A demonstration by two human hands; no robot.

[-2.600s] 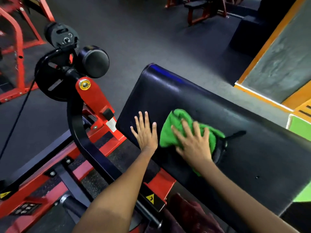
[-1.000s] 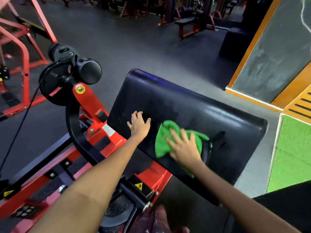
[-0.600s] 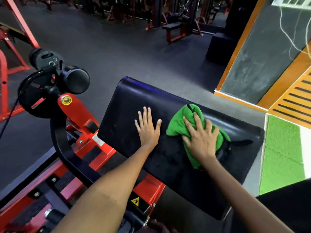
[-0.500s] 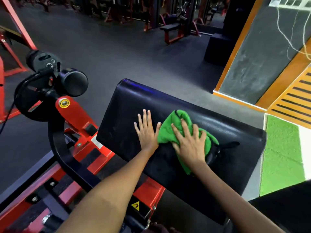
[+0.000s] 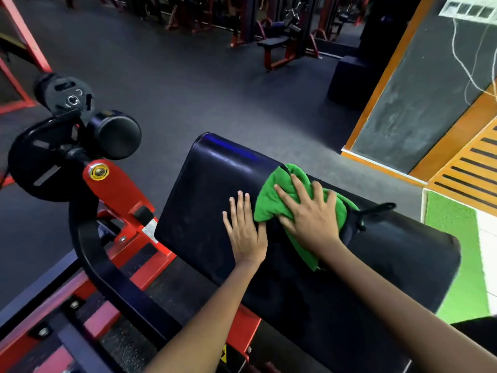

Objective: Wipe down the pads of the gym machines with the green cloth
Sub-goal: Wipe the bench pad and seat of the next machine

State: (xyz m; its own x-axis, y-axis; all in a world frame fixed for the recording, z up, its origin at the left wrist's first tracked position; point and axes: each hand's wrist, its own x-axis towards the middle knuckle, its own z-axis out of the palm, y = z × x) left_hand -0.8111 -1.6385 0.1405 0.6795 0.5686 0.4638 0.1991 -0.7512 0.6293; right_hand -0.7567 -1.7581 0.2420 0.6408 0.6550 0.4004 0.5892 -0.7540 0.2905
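A wide black machine pad (image 5: 204,184) slopes across the middle of the head view. On its upper part lies a crumpled green cloth (image 5: 269,200). My right hand (image 5: 309,214) presses flat on the cloth with fingers spread and straight. Just left of the cloth, my left hand (image 5: 246,230) rests flat on the bare pad, fingers straight and together. A black strap (image 5: 376,210) pokes out from under the cloth on the right.
The machine's red frame (image 5: 129,200) and curved black arm (image 5: 107,267) stand left of the pad, topped by a round black roller (image 5: 115,134) and a weight plate (image 5: 32,162). Dark rubber floor stretches ahead, with a bench (image 5: 277,47) far off. Green turf (image 5: 454,238) and an orange-trimmed wall (image 5: 419,103) lie to the right.
My right hand has slid the green cloth up toward the pad's top edge, after sweeping lower and leftward earlier. The left hand stays flat on the pad.
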